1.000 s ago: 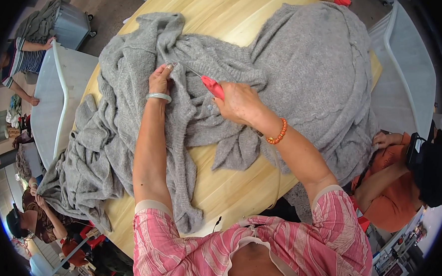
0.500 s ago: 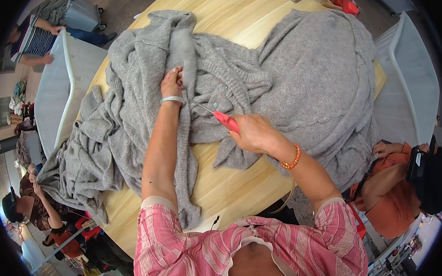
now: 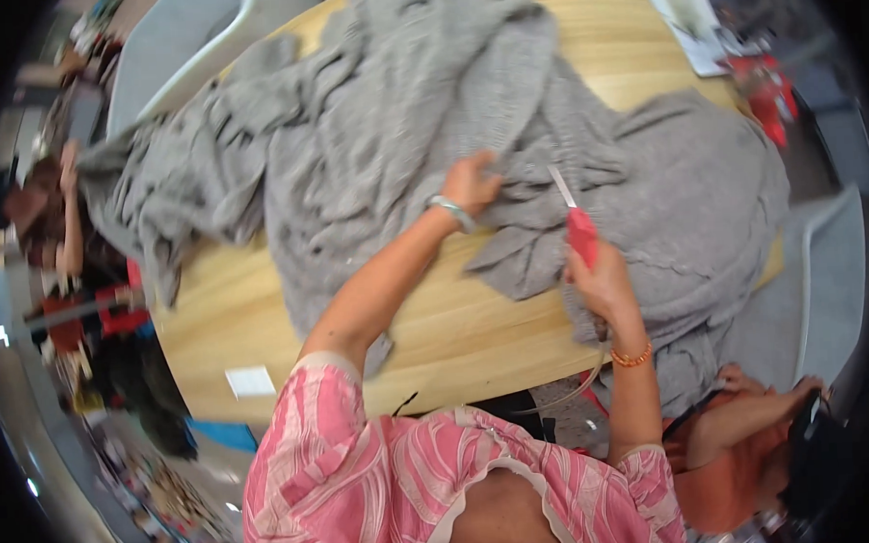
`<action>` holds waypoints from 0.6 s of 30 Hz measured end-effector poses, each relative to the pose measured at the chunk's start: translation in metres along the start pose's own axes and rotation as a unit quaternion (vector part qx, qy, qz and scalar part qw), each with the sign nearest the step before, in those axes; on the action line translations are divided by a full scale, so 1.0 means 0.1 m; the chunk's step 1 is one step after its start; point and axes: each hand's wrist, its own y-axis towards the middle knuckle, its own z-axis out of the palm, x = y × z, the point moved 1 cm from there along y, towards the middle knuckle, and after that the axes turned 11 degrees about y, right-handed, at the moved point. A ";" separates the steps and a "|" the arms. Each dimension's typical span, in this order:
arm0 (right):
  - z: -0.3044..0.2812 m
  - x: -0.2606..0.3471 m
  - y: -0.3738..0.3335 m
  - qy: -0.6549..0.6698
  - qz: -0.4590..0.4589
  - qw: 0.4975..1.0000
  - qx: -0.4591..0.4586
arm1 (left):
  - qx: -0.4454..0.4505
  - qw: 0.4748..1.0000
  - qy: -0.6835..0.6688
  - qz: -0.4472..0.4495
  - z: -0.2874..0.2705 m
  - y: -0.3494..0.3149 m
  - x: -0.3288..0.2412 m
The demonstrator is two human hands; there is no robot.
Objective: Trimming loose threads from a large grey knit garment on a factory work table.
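Note:
A large heap of grey knitted garments (image 3: 396, 106) spreads over the wooden table in front of me. My left hand (image 3: 471, 183), slightly blurred, rests on the knit near the middle of the heap, its thumb and fingers apart. To its right, my right hand (image 3: 602, 277) grips an air blow gun (image 3: 581, 234) with a red body and a thin metal nozzle. The nozzle points up and left over the folds, and a thin hose trails below that hand. Some fingers of the left hand are hidden from view.
The table (image 3: 438, 345) has a curved edge. A white slip (image 3: 250, 381) lies near its left front; a paper sheet (image 3: 687, 32) lies at the far right. Grey bins (image 3: 183, 59) stand around it. One person (image 3: 48, 208) handles cloth at left; another (image 3: 739, 462) sits at right.
The view has turned, so the heap appears further right. My left hand has come off the raised grey fold and its fingers have spread. The blow gun now points more steeply upward.

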 end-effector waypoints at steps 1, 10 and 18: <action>0.02 0.03 -0.06 0.044 0.014 0.999 -0.005 | 0.032 0.996 0.052 0.068 -0.02 -0.05 0.00; 0.43 0.26 -0.53 0.031 0.013 0.999 -0.020 | -0.266 0.845 -0.457 -0.075 -2.43 -1.56 0.98; 0.97 0.25 -0.56 -0.003 0.012 1.000 0.002 | -0.233 0.939 0.087 -0.237 -1.41 -3.26 1.78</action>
